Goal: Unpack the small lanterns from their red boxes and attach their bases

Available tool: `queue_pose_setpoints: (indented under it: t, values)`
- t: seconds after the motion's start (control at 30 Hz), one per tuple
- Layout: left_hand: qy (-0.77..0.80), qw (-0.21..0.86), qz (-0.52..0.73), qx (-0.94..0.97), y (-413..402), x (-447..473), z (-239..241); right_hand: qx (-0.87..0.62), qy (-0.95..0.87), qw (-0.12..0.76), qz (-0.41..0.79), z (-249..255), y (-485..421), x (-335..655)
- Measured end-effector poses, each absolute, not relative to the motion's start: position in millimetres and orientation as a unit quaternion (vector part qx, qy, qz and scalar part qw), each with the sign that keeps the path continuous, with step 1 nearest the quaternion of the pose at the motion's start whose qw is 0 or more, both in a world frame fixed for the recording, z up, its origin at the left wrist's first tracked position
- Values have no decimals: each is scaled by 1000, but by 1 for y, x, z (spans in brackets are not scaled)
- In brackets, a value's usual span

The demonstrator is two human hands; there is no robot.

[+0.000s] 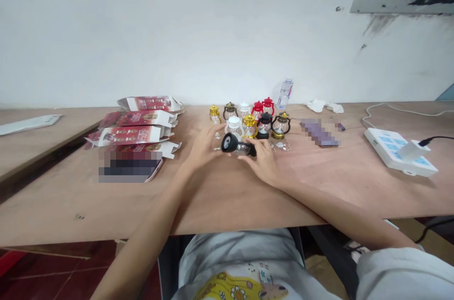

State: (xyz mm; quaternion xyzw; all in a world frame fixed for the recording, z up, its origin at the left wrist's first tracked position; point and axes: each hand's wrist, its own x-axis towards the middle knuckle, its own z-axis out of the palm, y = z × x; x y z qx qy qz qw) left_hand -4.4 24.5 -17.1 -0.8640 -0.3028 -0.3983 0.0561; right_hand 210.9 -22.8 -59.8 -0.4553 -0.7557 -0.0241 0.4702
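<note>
A small black toy lantern (pixel 230 142) is tipped on its side, its round base facing left and towards me. My right hand (pixel 262 160) is closed round its top end, with the thumb beneath the clear globe. At the base, my left hand (pixel 206 145) curves round the lantern from the left, fingers behind and thumb below; part of that contact is hidden. Just behind stand a white lantern (pixel 234 126), a gold lantern (pixel 249 126), another black lantern (pixel 264 125) and a bronze-coloured lantern (pixel 281 125). Small loose metal pieces (pixel 282 146) lie beside my right hand.
More lanterns, including a red one (pixel 268 105), stand towards the wall. Red-and-white cartons (pixel 133 134) and a phone (pixel 131 170) lie at left. To the right are a clear bottle (pixel 285 93), crumpled tissue (pixel 317 105), a purple phone-like slab (pixel 319 132) and a white power strip (pixel 393 149).
</note>
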Motion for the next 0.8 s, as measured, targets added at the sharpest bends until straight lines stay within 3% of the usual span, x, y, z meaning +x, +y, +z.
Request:
queue_pose_setpoints:
  t: [0.17,0.3,0.5,0.63,0.8]
  values:
    - [-481,-44,-254,-838,38,-25,-22,-465,-694,523,170,-67,-16,209]
    - [-564,-42,-137,-813,37,-23,-24,-466,-672,543,188,-68,-18,206]
    - [-615,-47,-181,-766,38,-28,-19,-445,-700,524,192,-63,-19,205]
    - [-655,11,-162,-738,40,-32,-21,-439,-716,503,202,-60,-20,205]
    - [-547,0,-168,-820,38,-24,-24,-448,-717,496,198,-60,-20,205]
